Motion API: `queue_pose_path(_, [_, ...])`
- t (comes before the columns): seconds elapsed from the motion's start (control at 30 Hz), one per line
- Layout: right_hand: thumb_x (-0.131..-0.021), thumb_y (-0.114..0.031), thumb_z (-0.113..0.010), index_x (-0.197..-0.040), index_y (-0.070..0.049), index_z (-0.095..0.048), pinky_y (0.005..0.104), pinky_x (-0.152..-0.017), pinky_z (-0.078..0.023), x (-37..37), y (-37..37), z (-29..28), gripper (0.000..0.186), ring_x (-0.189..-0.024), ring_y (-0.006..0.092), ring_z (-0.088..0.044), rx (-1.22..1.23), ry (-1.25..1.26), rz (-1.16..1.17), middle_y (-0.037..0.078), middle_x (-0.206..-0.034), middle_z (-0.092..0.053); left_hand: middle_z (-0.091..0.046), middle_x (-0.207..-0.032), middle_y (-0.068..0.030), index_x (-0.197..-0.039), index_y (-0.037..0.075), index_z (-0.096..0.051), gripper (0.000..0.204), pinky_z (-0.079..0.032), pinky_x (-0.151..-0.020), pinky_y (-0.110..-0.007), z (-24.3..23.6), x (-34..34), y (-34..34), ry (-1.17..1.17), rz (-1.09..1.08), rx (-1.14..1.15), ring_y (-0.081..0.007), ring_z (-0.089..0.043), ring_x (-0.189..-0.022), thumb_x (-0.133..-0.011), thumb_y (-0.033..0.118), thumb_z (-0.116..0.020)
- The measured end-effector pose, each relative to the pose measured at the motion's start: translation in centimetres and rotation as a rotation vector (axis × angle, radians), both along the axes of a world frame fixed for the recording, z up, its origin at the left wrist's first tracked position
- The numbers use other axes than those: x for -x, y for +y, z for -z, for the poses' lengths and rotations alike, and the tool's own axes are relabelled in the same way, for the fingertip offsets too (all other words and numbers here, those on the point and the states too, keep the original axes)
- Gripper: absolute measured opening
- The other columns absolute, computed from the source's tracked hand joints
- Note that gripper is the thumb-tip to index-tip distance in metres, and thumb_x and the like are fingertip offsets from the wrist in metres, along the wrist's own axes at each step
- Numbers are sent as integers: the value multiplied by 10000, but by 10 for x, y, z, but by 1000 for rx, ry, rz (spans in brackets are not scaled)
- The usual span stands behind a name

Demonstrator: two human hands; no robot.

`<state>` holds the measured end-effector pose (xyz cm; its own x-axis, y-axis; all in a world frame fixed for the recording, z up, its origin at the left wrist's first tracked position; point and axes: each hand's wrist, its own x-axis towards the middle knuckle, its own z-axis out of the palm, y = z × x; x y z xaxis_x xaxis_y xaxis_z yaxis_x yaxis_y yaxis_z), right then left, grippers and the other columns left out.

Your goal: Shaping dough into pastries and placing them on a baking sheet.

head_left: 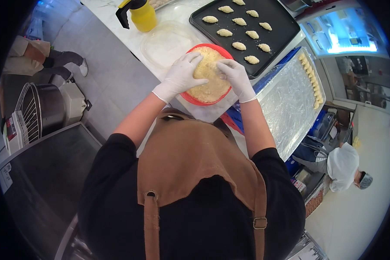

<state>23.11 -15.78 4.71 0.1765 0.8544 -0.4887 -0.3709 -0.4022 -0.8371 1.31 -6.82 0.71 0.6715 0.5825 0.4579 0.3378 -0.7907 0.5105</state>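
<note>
A round red bowl [199,102] sits in the upper middle of the frame, near the edge of a pale worktop [106,12], filled broadly with pale yellow crumbs [203,93]. Both hands wear white gloves. The left hand [180,76] reaches over the bowl's left side, its thumb spread well away from its fingers above the crumbs; nothing shows in its grasp. The right hand [236,77] comes in over the right rim, thumb and fingers bent toward one another close to the crumbs; whether they have hold of a piece, I cannot tell.

Just above and to the right, a black baking tray [203,32] carries spaced rows of small pale pieces [238,21], tapered at the ends; eleven are visible. Lower and further right, a metal tray [277,117] lined with clear plastic holds a tight row of similar yellowish pieces [311,78] along its right side.

A clear round plastic item [169,41] lies on the worktop left of the bowl. Above it stands a yellow bottle [143,18] with a black top. At the left of the frame, a dark mixing bowl [52,104] sits beside a wire guard [27,112]; its contents are hidden.
</note>
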Motion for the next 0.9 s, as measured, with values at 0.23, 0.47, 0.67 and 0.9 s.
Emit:
queue_pose_path(0.23, [-1030,-132,-719,-1209,-15,-732,256,-754,-567,-26,-5,10,214,-905,199,-744,-19,353,123,86,-1066,-739,-695,-1294,-238,-1291,25,-700,592,-542,-1002,-504,-28,-24,-8,500,-64,104,-364,-675,-1193,-833,369,-844])
queue_pose_path(0.47, [-1035,-127,-707,-1203,-27,-730,264,-768,-582,-28,-12,2,197,-909,208,-752,1,252,115,83,-1053,-738,-715,-1297,-236,-1269,31,-715,462,-562,-977,-462,-22,-30,22,563,140,461,-398,-701,-1108,-858,234,-766])
queue_pose_path(0.67, [-1035,-137,-711,-1174,-41,-723,269,-773,-589,-19,-17,7,170,-908,204,-754,3,330,113,81,-1045,-739,-755,-1203,-176,-1310,43,-707,444,-572,-943,-432,-49,-30,24,369,184,417,-370,-715,-1010,-868,88,-699])
queue_pose_path(0.9, [-1014,-183,-740,-1146,-27,-721,280,-811,-573,-15,-16,22,205,-923,212,-733,-8,433,69,120,-1025,-736,-706,-1347,-218,-1399,17,-667,514,-574,-997,-434,-78,-30,9,216,228,336,-410,-703,-1159,-886,25,-638])
